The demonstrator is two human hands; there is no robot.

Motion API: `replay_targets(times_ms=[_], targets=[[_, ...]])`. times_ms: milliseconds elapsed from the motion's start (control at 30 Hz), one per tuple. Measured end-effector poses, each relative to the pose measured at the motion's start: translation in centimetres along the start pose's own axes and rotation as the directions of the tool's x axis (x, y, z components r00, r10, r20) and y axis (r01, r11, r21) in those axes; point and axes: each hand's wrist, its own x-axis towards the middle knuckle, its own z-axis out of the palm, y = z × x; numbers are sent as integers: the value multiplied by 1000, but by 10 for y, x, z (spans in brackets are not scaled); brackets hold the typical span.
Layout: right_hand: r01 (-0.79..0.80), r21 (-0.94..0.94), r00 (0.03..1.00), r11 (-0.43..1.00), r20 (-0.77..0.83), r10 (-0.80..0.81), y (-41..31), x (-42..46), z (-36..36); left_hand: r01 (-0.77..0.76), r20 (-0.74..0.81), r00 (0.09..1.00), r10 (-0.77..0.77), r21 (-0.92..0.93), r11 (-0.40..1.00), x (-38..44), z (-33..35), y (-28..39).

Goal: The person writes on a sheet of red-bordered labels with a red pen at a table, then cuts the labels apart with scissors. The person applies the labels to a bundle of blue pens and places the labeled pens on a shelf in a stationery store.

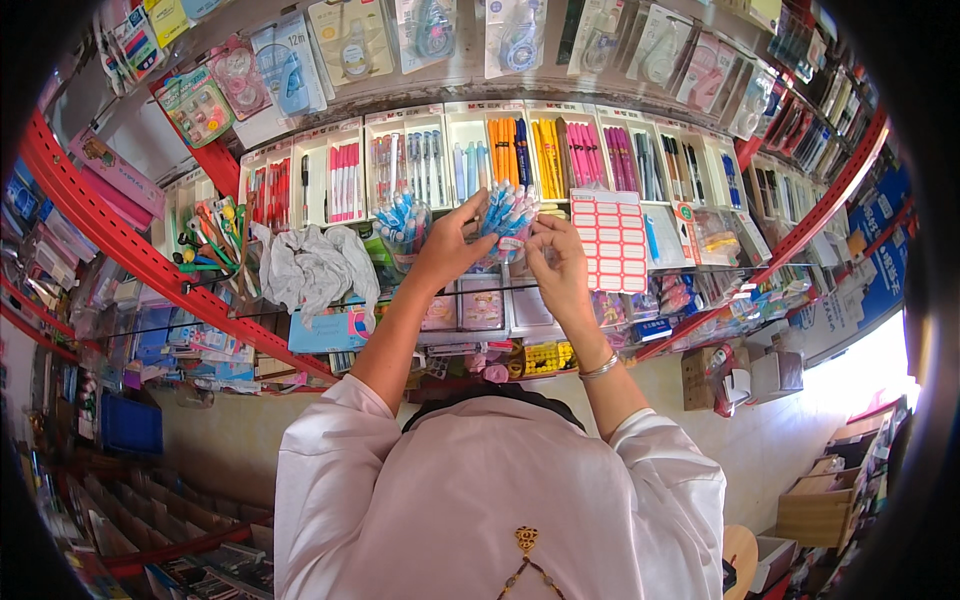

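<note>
My left hand [452, 251] is closed around the left side of a clear cup of blue and pink-white pens [508, 208]. On the cup's right side, the thumb and fingers of my right hand [556, 259] are at a small label [511, 244]; whether they pinch it I cannot tell. A second clear cup of blue pens [403, 225] stands just left of my left hand. Right of my right hand lies a sheet of red-framed blank stickers [609, 240]. Behind the cups, white trays [465, 135] hold pens sorted by colour.
Crumpled white cloth or paper [319, 270] lies at the left, beside a cluster of green and novelty pens [217, 244]. Correction tapes in blister packs [517, 37] hang above the trays. A red perforated shelf rail [150, 262] runs along the left. Packaged goods fill a lower shelf.
</note>
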Motion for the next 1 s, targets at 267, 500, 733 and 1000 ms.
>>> replay_targets(times_ms=[267,500,733,1000], targets=[[23,-33,999,999,-25,-24,0,0,2,-3,4,1000,3,8,1000,-2,-1,3],[25,-51,999,998,-27,-26,1,-1,3,42,-6,999,-42,19,999,-1,0,10],[37,-70,999,997,-34,-39,0,0,4,27,-4,1000,-27,12,1000,-1,-1,5],[36,-79,999,996,-29,-39,0,1,2,-27,-46,998,30,71,997,2,0,-3]])
